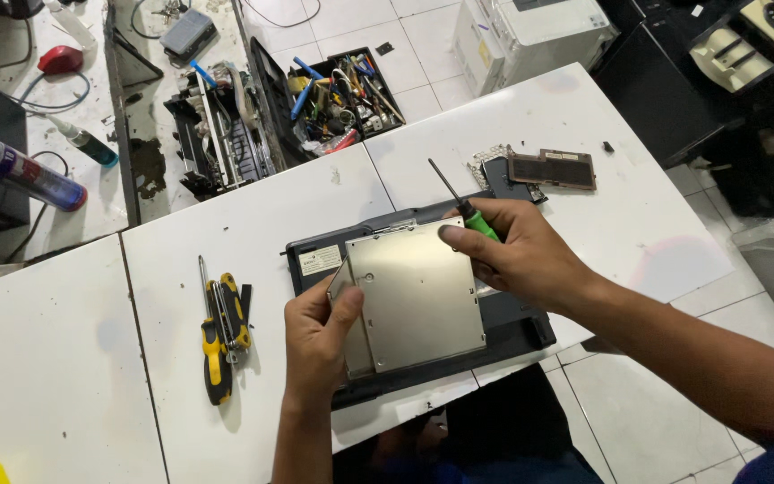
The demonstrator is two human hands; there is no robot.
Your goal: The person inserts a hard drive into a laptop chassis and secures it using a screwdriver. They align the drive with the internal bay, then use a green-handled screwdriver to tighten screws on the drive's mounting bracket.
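- White worktables (64,358) pushed edge to edge, tops scuffed and marked with dark smudges.
- White tiled floor (656,394) with grey grout lines, showing past the table edge at lower right and at top centre.
- On the floor above, a black tray of mixed tools (342,94), crammed full.
- Near the tray, a white box-shaped machine (530,31).
- Dark cabinets and equipment (718,81) stacked in the upper right corner.
- Even, soft light throughout, with only faint shadows on the tabletops.
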